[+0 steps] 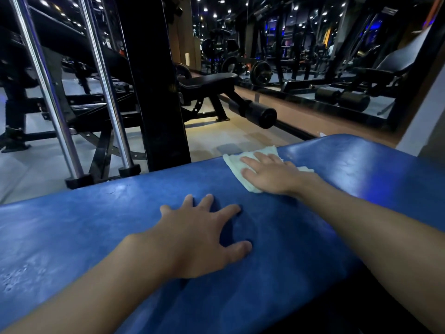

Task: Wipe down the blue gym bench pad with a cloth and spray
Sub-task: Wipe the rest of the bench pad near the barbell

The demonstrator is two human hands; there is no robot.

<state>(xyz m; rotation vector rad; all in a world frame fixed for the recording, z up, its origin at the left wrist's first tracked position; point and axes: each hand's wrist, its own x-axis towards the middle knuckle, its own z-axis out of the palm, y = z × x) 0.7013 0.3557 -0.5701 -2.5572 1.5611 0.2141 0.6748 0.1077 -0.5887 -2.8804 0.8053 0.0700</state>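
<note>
Head view: the blue padded surface (pixel 289 249) fills the lower half, running from 8 o'clock to 2 o'clock, scuffed and dimpled toward 8 o'clock. Past its far edge a black upright post (pixel 154 80) stands at 12 o'clock, with chrome rails (pixel 48 92) at 10 o'clock, a wall mirror (pixel 337 56) at 1 o'clock and a black bench (pixel 207 84) between post and mirror. None of these reaches over the padding, so nothing seems to block a stroke. The left hand (pixel 199 239) lies near the centre, fingers spread wide and flat, sinking a dent into the padding. It looks like a brace that takes the person's weight while the other arm reaches. The right hand (pixel 269 174), toward 1 o'clock, lies flat with straight fingers on a folded pale green cloth (pixel 233 165), pinning it by pressure, not grip, close to the far edge. That hold suits a sliding wipe. No spray bottle is in view.
</note>
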